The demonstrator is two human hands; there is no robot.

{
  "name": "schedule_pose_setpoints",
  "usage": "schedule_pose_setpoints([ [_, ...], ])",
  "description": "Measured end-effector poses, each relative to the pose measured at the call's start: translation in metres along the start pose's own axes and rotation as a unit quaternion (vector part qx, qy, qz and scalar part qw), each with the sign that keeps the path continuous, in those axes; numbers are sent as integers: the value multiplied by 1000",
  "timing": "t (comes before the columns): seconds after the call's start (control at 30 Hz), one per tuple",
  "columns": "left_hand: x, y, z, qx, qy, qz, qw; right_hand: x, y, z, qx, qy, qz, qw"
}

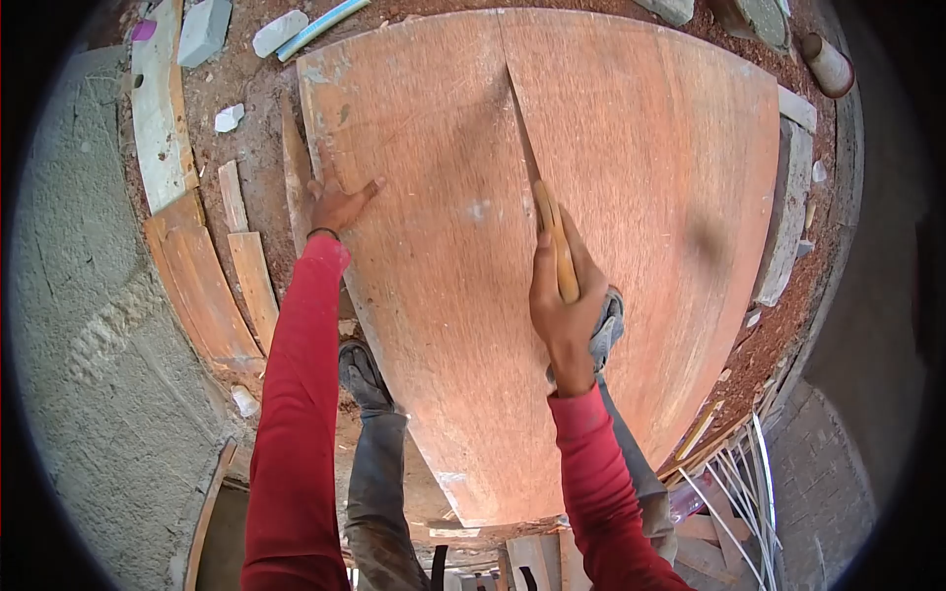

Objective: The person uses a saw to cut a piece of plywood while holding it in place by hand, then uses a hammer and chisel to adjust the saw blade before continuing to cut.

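Note:
A large reddish plywood sheet (650, 158) fills the middle of the view. A thin dark line runs from its far edge down to the tip of a hand saw. My right hand (570, 305) is wrapped round the wooden handle of the hand saw (525, 138), whose narrow blade points away from me along that line. Over at the sheet's left edge, my left hand (340, 205) lies with fingers spread, thumb on the plywood. My right shoe (607, 330) is on the sheet, partly hidden behind my right hand. The left shoe (365, 377) stands beside the sheet's left edge.
Wooden boards (197, 276) and a pale plank (158, 108) lie on the dirt to the left. A concrete block (205, 32) and a blue-white tube (320, 28) lie at the far left. Thin white strips (739, 492) are piled at lower right. A grey beam (786, 212) borders the right side.

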State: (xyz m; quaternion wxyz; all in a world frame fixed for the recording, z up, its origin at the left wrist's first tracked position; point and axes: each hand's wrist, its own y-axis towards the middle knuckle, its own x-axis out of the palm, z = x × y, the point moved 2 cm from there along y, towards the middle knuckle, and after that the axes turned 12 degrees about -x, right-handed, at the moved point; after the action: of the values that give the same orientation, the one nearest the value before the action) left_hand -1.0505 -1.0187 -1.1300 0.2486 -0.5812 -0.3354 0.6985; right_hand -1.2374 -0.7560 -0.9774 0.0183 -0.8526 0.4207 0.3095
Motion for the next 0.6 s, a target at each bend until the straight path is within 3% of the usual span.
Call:
schedule_pose_setpoints([
  [0.03,-1,0,0,5,-10,-4,1000,11,24,6,-3,0,1,1000],
  [0.1,5,0,-6,7,-10,-18,1000,39,67,37,165,11,-66,984],
  [0.2,8,2,-12,15,-50,-47,997,36,66,37,123,57,2,991],
  [0.3,7,0,-9,9,-11,16,1000,3,23,-2,131,35,1,991],
  [0.37,8,10,-11,32,-25,14,999,3,-3,-4,38,-13,7,999],
  [0.5,15,20,-21,57,7,41,997,50,47,46,97,24,-17,995],
  [0.57,7,6,-8,17,-32,-27,999,46,51,44,66,-2,-5,998],
  [0.6,8,1,-7,16,-38,-27,999,23,29,19,134,45,-14,990],
])
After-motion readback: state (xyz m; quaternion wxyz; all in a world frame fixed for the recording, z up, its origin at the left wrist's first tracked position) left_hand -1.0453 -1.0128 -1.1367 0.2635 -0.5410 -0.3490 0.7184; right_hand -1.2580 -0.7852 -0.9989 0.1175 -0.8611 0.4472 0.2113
